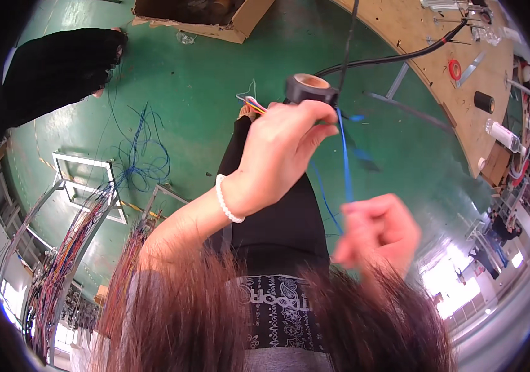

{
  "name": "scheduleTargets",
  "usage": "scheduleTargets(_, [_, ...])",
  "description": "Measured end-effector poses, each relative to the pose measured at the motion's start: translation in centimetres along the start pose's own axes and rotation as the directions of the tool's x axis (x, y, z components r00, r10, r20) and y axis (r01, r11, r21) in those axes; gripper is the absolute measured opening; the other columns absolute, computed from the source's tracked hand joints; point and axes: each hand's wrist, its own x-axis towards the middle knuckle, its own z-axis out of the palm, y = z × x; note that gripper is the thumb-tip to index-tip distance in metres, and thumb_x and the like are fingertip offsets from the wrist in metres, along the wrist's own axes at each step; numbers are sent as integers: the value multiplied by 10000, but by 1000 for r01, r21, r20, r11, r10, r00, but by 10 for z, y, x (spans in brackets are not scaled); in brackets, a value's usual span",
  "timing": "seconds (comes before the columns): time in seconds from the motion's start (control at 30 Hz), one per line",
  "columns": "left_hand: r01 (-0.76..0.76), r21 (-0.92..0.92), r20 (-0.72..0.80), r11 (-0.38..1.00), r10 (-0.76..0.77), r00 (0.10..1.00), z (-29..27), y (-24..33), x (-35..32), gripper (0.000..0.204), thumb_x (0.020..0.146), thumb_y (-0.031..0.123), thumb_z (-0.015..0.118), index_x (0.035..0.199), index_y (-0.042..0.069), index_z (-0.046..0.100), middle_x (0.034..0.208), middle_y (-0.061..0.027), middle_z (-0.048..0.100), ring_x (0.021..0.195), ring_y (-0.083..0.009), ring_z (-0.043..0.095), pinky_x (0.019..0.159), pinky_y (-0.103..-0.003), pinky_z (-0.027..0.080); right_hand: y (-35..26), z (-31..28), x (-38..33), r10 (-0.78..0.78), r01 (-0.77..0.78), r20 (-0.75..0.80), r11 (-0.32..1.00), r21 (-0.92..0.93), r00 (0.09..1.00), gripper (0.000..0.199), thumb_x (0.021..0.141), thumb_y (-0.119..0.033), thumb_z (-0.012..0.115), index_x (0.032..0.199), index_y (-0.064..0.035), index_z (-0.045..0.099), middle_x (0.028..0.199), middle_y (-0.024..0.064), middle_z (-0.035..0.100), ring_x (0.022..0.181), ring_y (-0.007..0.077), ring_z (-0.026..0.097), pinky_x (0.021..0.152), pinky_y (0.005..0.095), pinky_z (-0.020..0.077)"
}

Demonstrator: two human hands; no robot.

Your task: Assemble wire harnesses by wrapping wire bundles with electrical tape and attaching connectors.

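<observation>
— What's under you?
— A green floor (215,80), with a wooden worktop (426,37) far right.
— And your hands?
— My left hand (277,155) has its fingers clamped on a black tape roll (310,88). A blue wire (344,155) runs down to my right hand (376,232), fingers pinched together on it.

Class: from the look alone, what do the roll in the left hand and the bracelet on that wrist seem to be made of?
Roll: probably black plastic tape on a cardboard core; matte dark outer band, tan inner ring. Bracelet: small white beads, glossy, perhaps plastic or pearl; cannot tell which.
</observation>
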Motion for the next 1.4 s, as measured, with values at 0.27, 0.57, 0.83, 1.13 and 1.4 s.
scheduleTargets(0.27, [603, -474, 356, 642, -487, 798, -23, 19, 14, 61, 955, 0, 520, 979, 1, 464, 975, -122, 681, 702, -84, 576, 677, -211, 497, 97, 47, 71, -502, 466, 72, 729, -501, 862, 149, 858, -33, 676, 944, -13, 557, 702, 114, 636, 606, 201, 637, 529, 300, 474])
scheduleTargets(0.57, [546, -480, 307, 686, -452, 838, -17, 12, 1, 123, 969, 40, 536, 1054, -9, 462, 970, -136, 680, 773, -121, 617, 739, -242, 500, 11, 23, 114, -425, 426, -41, 890, 163, 904, 124, 918, -89, 648, 960, 26, 667, 692, 4, 565, 511, 32, 443, 451, 193, 367])
scheduleTargets(0.83, [560, -671, 359, 485, -449, 818, -30, 1, -4, 294, 1026, 213, 439, 1184, -23, 518, 1032, -125, 663, 838, -121, 574, 815, -259, 469, 23, 31, 96, -132, 103, 25, 868, 486, 991, 452, 960, -193, 603, 1319, -23, 386, 748, -12, 483, 519, 61, 416, 428, 206, 320])
scheduleTargets(1.13, [521, -680, 319, 516, -431, 844, -31, -2, -9, 283, 1032, 223, 426, 1178, -10, 495, 1007, -119, 661, 739, -92, 508, 725, -219, 443, 27, 18, 108, -89, -157, 290, 674, 722, 953, 376, 922, -130, 660, 1249, -18, 511, 688, -42, 477, 516, 26, 402, 442, 188, 308])
scheduleTargets(1.4, [490, -735, 285, 468, -443, 850, -26, -13, -5, 248, 1044, 280, 406, 1101, 45, 461, 800, -57, 632, 602, -34, 369, 568, -180, 340, -12, 37, 139, -512, 506, 71, 858, 81, 856, 136, 919, -123, 662, 952, 9, 652, 649, -57, 520, 512, -3, 393, 439, 170, 234])
